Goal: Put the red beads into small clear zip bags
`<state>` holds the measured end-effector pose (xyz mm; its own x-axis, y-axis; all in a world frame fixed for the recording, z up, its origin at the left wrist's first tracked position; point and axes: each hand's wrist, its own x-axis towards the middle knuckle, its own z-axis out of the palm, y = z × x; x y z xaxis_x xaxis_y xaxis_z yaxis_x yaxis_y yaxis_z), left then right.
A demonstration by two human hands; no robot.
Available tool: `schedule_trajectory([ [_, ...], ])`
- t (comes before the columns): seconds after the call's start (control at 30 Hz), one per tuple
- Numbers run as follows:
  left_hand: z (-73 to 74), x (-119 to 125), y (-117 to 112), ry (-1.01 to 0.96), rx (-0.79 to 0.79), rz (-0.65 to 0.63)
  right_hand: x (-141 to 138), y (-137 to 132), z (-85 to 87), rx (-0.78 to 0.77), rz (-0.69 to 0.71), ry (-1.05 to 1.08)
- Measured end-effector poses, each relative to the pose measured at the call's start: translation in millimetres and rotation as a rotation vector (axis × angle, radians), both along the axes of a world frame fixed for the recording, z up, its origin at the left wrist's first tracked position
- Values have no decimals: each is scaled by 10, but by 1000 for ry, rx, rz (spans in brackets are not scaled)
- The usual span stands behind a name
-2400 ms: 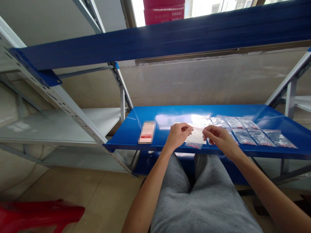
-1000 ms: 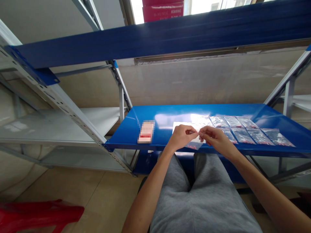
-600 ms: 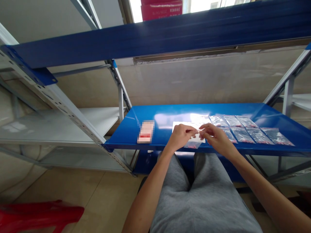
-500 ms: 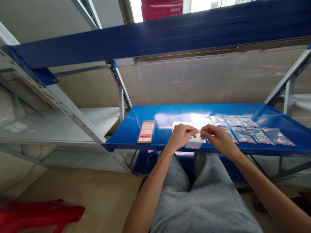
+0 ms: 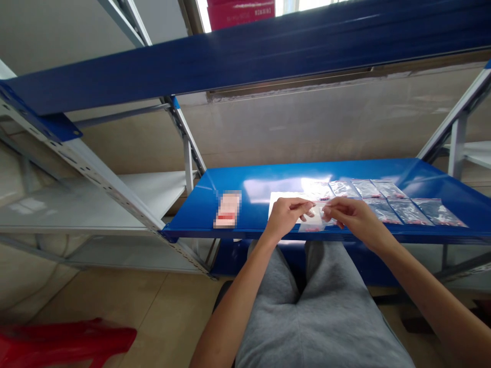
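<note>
A small clear zip bag [image 5: 313, 223] with red bits at its bottom hangs between my hands, over the front edge of the blue shelf. My left hand [image 5: 289, 213] pinches its top edge at the left corner. On the right corner, my right hand [image 5: 343, 213] pinches the same edge, thumb and forefinger together. Behind the hands a white sheet of paper [image 5: 276, 198] lies on the shelf, partly covered by them. Several more clear bags [image 5: 409, 211] with red bits along their lower edges lie in two rows to the right.
The blue shelf [image 5: 245, 179] reaches across in front of me, with a blue beam [image 5: 230, 56] overhead. A blurred-out card-like item [image 5: 227, 208] lies at its left. A grey-white rack [image 5: 153, 194] stands left, and a red plastic stool [image 5: 69, 340] is on the floor.
My hands have moved apart, the right one shifting right along the bag's top edge. The bag's top now shows stretched between them. The camera view has shifted slightly.
</note>
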<state>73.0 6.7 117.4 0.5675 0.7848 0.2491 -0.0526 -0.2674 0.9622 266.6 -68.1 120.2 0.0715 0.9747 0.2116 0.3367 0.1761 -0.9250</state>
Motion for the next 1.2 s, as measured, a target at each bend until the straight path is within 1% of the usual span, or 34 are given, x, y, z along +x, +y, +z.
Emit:
schedule_trajectory([
  [0.07,-48,56,-56,5,-50,-26,84,-75,-23,3,-19,4],
  [0.17,-172,206,-169,43,-151,-120,248,-206,-43,0,-54,64],
  [0.23,-260,363,-237,43,-209,-172,381,-281,-58,-15,-88,103],
  [0.33,-330,700,-276,5,-212,-175,618,-357,-117,-54,-160,109],
  [0.43,-308,1167,-213,-5,-191,-138,938,-378,-210,-79,-235,56],
  [0.53,-260,1752,-64,19,-194,-125,1397,-298,-252,-15,-345,-66],
  [0.57,-251,1966,-6,29,-175,-92,1581,-242,-246,-4,-379,-121],
  [0.6,-249,2184,54,37,-147,-32,1775,-173,-233,-7,-415,-175],
  [0.67,-267,2619,167,51,-66,108,2169,-7,-199,-47,-481,-282],
  [0.7,-286,2826,218,46,-51,141,2358,83,-185,-78,-507,-318],
  [0.77,-335,3198,304,56,-60,154,2695,257,-176,-174,-544,-387],
  [0.8,-361,3355,338,95,-57,161,2835,332,-183,-223,-578,-463],
  [0.87,-410,3602,388,220,7,164,3055,449,-221,-304,-634,-616],
  [0.93,-447,3762,413,357,121,165,3197,515,-291,-343,-676,-732],
  [1.03,-475,3883,417,519,299,141,3300,534,-434,-357,-718,-836],
  [1.1,-481,3918,412,563,365,124,3320,517,-530,-348,-733,-863],
  [1.2,-482,3929,410,573,401,117,3316,492,-635,-323,-748,-875],
])
